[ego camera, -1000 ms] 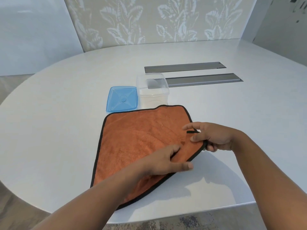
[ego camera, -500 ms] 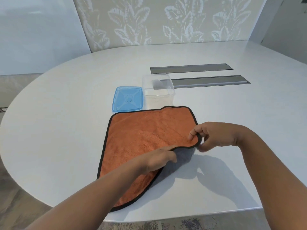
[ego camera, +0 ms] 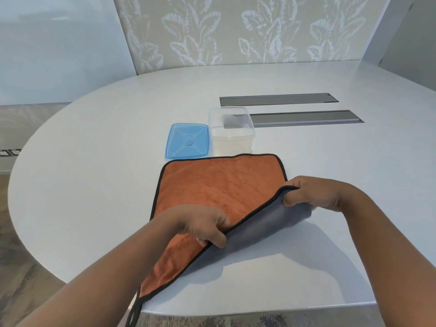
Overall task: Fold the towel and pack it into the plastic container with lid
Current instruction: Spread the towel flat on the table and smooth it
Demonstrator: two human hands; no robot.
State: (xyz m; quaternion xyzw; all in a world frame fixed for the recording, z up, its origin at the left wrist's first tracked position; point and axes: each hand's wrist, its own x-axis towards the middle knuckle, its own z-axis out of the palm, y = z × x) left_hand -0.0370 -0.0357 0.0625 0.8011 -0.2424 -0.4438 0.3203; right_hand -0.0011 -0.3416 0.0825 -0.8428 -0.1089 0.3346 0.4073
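The towel (ego camera: 219, 185) lies spread on the table (ego camera: 94, 138), orange face up, its far edge just in front of the container (ego camera: 232, 131). Step 1, the first fold, is in hand. Both hands pinch the towel's right edge, which is lifted off the table so that the grey underside shows. The left hand (ego camera: 200, 225) grips that edge nearer the person, fingers curled over the black trim. The right hand (ego camera: 313, 194) grips the same edge farther along, toward the container, thumb under and fingers over. The rest of the towel lies flat, with its near corner hanging off the table's front edge.

The clear container stands open and looks empty. Its blue lid (ego camera: 187, 141) lies flat just to the left of it, touching or nearly so.

The next move probably calls for carrying the lifted edge across to the towel's left edge, keeping both grips level so the trim lines meet, then pressing the crease flat. 1 fold will likely not be enough; the towel is far wider than the container.
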